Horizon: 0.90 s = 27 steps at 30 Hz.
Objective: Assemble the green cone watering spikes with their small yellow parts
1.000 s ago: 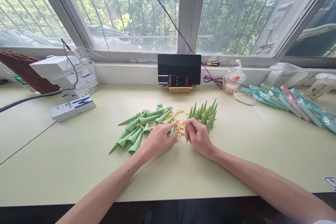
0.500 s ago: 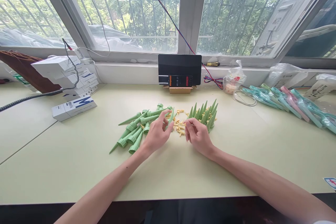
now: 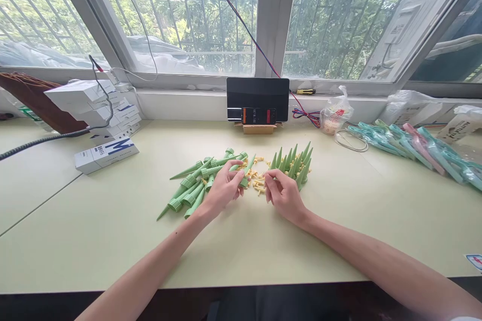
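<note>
Near the middle of the table, my left hand is closed around a green plastic spike, its tip pointing up and away and its ribbed wide end by my fingers. My right hand is pinched just to the right; whatever lies between its fingertips is too hidden to make out. Small yellow T-shaped pieces are scattered between and behind both hands. A pile of green spikes lies beside my left hand. Behind my right hand, several green spikes stand upright in a cluster with yellow bits among them.
At the back, a phone showing a timer leans on a black screen. White boxes are at the left. A knotted plastic bag and bagged teal and pink items are at the right.
My left hand has turned and shifted slightly left and down, and the spike in it now leans further over. The right hand stays almost in place, still pinched.
</note>
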Motion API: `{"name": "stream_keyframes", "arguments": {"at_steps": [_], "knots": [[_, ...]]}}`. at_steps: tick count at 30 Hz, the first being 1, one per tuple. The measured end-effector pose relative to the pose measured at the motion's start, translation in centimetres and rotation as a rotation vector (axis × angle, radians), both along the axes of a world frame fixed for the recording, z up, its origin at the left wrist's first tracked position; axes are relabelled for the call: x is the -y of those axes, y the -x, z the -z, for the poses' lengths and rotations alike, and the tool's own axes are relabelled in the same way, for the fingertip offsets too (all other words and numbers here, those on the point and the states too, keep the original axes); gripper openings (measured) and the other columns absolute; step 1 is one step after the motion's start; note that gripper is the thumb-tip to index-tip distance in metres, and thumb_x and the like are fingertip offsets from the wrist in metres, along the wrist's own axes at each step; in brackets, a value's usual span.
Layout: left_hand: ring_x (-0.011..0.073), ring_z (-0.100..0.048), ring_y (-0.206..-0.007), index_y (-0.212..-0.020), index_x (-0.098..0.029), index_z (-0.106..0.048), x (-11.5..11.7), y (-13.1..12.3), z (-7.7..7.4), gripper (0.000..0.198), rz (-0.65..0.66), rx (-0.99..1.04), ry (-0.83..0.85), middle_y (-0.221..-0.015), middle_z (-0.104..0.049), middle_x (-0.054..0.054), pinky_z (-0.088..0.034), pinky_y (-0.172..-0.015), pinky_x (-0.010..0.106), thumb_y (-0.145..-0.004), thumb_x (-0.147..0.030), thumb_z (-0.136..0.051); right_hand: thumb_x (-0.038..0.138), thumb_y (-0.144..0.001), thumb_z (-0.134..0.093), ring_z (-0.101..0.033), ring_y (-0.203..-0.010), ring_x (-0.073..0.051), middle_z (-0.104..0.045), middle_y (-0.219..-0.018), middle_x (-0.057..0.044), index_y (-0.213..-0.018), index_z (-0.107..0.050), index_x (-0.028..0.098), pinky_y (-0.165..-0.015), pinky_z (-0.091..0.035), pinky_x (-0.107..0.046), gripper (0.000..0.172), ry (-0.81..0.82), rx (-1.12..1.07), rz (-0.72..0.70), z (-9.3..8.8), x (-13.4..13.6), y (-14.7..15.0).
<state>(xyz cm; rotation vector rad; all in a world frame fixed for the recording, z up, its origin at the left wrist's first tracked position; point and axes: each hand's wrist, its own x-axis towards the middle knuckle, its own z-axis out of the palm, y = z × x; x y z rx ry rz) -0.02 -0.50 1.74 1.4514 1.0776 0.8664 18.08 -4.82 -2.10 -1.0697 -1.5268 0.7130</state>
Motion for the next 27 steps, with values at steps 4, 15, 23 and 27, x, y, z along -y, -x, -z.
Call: {"name": "stream_keyframes", "arguments": {"at_steps": [4, 15, 23, 27], "knots": [[0.0093, -0.054, -0.051, -0.118, -0.022, -0.050, -0.05, -0.03, 0.05, 0.036, 0.000, 0.014, 0.018, -0.084, -0.062, 0.002, -0.037, -0.043, 0.019, -0.089, -0.043, -0.057, 0.039, -0.101, -0.044, -0.053, -0.048, -0.009, -0.054, -0.073, 0.001, -0.089, -0.056, 0.020, -0.049, -0.044, -0.024, 0.025, -0.019, 0.017, 0.002, -0.01, -0.02, 0.05], [0.0093, -0.055, -0.053, -0.122, -0.017, -0.051, -0.26, -0.04, 0.32, 0.045, -0.004, 0.031, 0.036, -0.088, -0.058, 0.003, -0.041, -0.043, 0.021, -0.087, -0.044, -0.060, 0.037, -0.100, -0.048, -0.054, -0.048, -0.009, -0.057, -0.074, 0.001, -0.093, -0.058, 0.020, -0.047, -0.044, -0.023, 0.021, -0.048, 0.037, 0.032, -0.14, 0.05, 0.14], [0.0093, -0.051, -0.058, -0.100, -0.013, -0.062, -0.08, -0.11, -0.24, 0.038, 0.096, 0.091, 0.029, -0.084, -0.058, 0.004, -0.041, -0.045, 0.020, -0.084, -0.048, -0.064, 0.032, -0.099, -0.050, -0.055, -0.050, -0.010, -0.058, -0.076, 0.000, -0.102, -0.056, 0.021, -0.048, -0.046, -0.024, 0.013, -0.118, 0.042, 0.093, -0.05, 0.13, 0.19], [0.0087, -0.051, -0.057, -0.086, -0.015, -0.061, -0.06, -0.01, -0.20, 0.036, 0.084, 0.062, 0.008, -0.079, -0.054, 0.001, -0.040, -0.045, 0.020, -0.083, -0.051, -0.064, 0.031, -0.100, -0.049, -0.055, -0.051, -0.010, -0.058, -0.080, -0.001, -0.101, -0.056, 0.022, -0.049, -0.047, -0.024, 0.012, -0.160, 0.050, 0.102, -0.02, 0.12, 0.22]]}}
